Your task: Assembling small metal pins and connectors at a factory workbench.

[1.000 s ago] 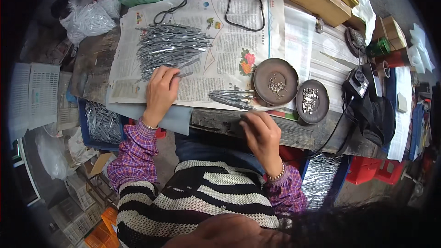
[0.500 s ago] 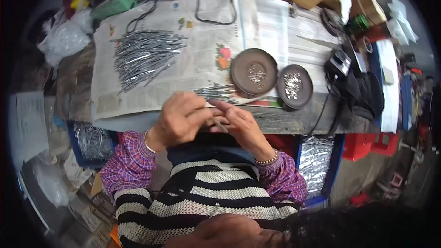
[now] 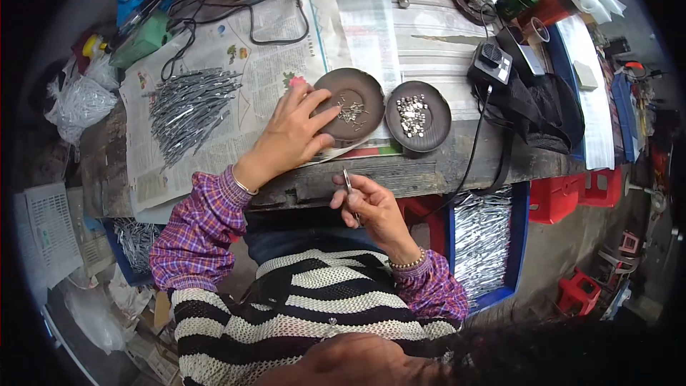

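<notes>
- Newspaper (image 3: 214, 50) covers a cluttered wooden workbench (image 3: 429, 171), with boxes, cables and bags crowding its far edge.
- A heap of thin metal strips (image 3: 187, 107) lies on the paper to the left, well apart from both hands.
- Two dark round dishes sit side by side near the front edge: the left dish (image 3: 351, 106) holds small bent wire pieces, the right dish (image 3: 418, 116) holds small shiny bits.
- The left hand (image 3: 289, 136) reaches forward with fingers spread and loose, fingertips touching the left dish at its near-left rim; it grips nothing that I can make out.
- The right hand (image 3: 368, 204) is below the bench edge, close to the body, fingers closed in a pinch on a slim metal piece (image 3: 348, 187).
- That piece stands roughly upright, its long axis pointing up toward the bench edge just beneath the left dish.
- Of the two hands, the left is nearer the wire pieces, which lie just ahead and right of its fingertips.
- A blue bin (image 3: 486, 243) of more metal strips sits under the bench at the right.
</notes>
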Tool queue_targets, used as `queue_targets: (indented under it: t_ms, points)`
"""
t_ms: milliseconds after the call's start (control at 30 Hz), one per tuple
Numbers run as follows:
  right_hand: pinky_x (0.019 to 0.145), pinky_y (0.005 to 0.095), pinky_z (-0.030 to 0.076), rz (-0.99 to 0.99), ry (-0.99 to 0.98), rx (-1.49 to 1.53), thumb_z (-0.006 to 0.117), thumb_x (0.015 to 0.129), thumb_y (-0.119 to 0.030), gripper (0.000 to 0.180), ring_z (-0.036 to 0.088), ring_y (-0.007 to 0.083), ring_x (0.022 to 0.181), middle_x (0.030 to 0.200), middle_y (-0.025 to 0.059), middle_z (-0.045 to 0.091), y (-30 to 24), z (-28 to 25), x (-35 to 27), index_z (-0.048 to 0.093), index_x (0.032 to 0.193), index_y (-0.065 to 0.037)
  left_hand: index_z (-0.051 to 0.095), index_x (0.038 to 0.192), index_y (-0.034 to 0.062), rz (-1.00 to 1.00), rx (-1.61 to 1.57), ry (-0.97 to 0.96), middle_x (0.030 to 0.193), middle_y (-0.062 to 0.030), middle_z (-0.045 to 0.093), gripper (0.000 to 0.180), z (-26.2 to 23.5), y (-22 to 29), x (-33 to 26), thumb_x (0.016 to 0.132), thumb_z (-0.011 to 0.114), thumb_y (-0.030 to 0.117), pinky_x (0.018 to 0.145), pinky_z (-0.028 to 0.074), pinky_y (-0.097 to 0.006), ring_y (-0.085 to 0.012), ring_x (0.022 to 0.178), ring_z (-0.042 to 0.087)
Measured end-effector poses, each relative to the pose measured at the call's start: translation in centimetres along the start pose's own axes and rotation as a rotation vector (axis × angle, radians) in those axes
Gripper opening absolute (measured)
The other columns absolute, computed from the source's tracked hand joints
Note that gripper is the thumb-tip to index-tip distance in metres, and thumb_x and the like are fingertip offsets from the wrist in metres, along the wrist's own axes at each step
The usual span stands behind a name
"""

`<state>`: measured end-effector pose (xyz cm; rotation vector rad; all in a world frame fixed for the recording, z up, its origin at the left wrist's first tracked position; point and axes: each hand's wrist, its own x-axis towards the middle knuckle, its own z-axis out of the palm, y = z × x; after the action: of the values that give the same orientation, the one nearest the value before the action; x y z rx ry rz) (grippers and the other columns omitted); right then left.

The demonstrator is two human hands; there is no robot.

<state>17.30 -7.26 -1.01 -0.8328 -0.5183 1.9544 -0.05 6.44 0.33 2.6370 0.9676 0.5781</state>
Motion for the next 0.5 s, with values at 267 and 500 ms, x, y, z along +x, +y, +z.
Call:
queue_targets:
  t_ms: [267,500]
  points:
    - [0.048,0.0163,0.028,0.016,-0.001,0.217,0.05,0.094,-0.013,0.034,0.037,0.0041,0.054,0.081,0.004,0.055,-0.1,-1.1,-0.3,0.048,0.125,0.0,0.062,0.101,0.0043,0.039,0.083,0.014,0.119,-0.0116,0.051,0.037,0.4,1.7,-0.1,0.066,0.071,0.01,0.095,0.035,-0.043,-0.0322,0.115,0.044]
    - [0.044,0.0156,0.028,-0.039,0.066,0.004,0.054,0.091,-0.01,0.036,0.042,0.0036,0.054,0.085,0.0063,0.059,0.2,-1.2,-0.6,0.048,0.126,-0.001,0.062,0.085,0.0038,0.12,0.025,0.059,0.102,-0.0094,0.058,0.023,0.6,1.2,-0.1,0.063,0.07,0.005,0.089,0.039,-0.041,-0.0285,0.102,0.053]
